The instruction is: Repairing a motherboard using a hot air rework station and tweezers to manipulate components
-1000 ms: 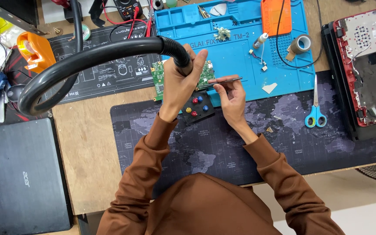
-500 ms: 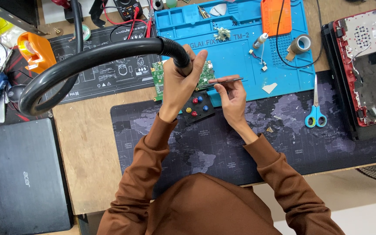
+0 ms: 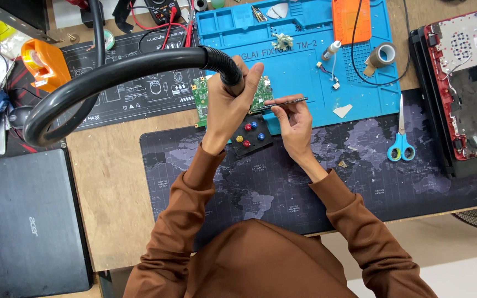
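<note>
A cluttered wooden bench carries a blue work mat [image 3: 305,55] and a dark desk mat [image 3: 360,182]. The left hand [image 3: 227,107] is closed around a green circuit board [image 3: 201,99] at the blue mat's near edge, under a black hose [image 3: 122,72]. The right hand [image 3: 293,124] pinches a thin tool [image 3: 288,101] against it.

My left hand [image 3: 228,107] curls closed over the green circuit board [image 3: 201,99], wrist bent, forearm angled up. My right hand [image 3: 291,122] sits just right of that board, fingers pinched, elbow tucked.
</note>
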